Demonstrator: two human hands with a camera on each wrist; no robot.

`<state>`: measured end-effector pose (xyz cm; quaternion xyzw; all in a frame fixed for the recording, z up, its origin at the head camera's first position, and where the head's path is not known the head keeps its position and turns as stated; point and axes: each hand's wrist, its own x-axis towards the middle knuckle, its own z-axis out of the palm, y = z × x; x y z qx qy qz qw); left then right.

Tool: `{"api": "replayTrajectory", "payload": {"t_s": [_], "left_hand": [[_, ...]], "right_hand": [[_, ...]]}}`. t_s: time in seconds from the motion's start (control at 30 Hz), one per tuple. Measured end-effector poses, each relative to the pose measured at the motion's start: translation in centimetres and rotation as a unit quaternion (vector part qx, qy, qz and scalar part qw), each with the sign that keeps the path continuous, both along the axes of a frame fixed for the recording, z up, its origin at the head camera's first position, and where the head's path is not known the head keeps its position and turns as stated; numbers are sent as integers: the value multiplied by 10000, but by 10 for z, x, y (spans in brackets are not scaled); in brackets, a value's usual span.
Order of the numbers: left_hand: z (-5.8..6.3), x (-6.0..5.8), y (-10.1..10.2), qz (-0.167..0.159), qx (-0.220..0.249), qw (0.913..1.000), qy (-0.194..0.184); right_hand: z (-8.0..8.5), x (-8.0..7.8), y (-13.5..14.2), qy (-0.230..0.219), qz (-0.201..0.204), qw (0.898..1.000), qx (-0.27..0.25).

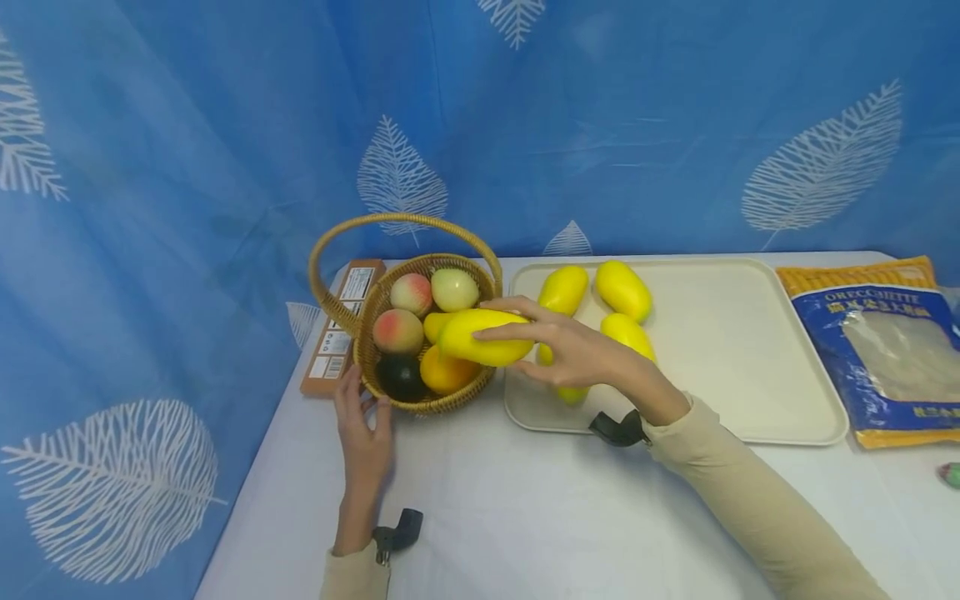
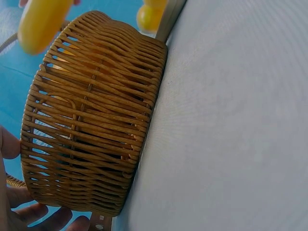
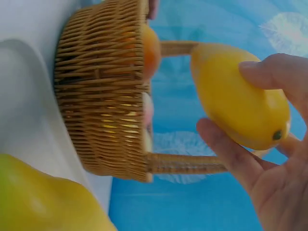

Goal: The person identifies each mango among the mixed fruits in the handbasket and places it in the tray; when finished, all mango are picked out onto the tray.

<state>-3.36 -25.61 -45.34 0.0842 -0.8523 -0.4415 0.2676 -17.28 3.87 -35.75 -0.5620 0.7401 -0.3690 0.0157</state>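
Observation:
My right hand [image 1: 573, 346] grips a yellow mango [image 1: 487, 337] between thumb and fingers, above the right part of a wicker basket [image 1: 438, 406]. In the right wrist view the mango [image 3: 240, 96] is apart from the basket's rim. My left hand [image 1: 366, 437] touches the basket's front left side, its fingers spread along the outer wall and the thumb near the rim. Inside the basket lie two peaches [image 1: 398, 332], a pale green fruit [image 1: 454, 290], a dark green fruit [image 1: 401, 377], an orange [image 1: 444, 372] and a yellow fruit [image 1: 432, 325], partly hidden by the held mango.
A cream tray [image 1: 742, 350] to the right bears several yellow mangoes [image 1: 624, 290], some hidden behind my right hand. Beyond it lies a blue and yellow pasta bag [image 1: 900, 350]. A brown box [image 1: 324, 375] sits behind the basket's left side. The basket's tall handle [image 1: 405, 218] arches up at the back.

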Motion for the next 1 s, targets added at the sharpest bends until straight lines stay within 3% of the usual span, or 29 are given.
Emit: {"api": "replayTrajectory", "payload": {"t_s": [0.1, 0.23, 0.4, 0.5, 0.67, 1.0], "left_hand": [[0, 1, 0, 47, -35, 10000, -37], [-1, 1, 0, 81, -16, 9999, -86], [-3, 1, 0, 46, 46, 10000, -54], [-3, 1, 0, -1, 95, 10000, 19], [-3, 1, 0, -50, 89, 9999, 44], [-3, 0, 1, 14, 80, 10000, 52]], "right_hand": [[9, 2, 9, 316, -375, 9979, -418], [20, 2, 28, 718, -1074, 9863, -1029], [23, -6, 63, 950, -2125, 9601, -1551], [16, -13, 85, 982, -2978, 9354, -1632], [-11, -25, 117, 598, -4082, 9011, -1338], [-62, -43, 158, -866, -5142, 8524, -386]]}}
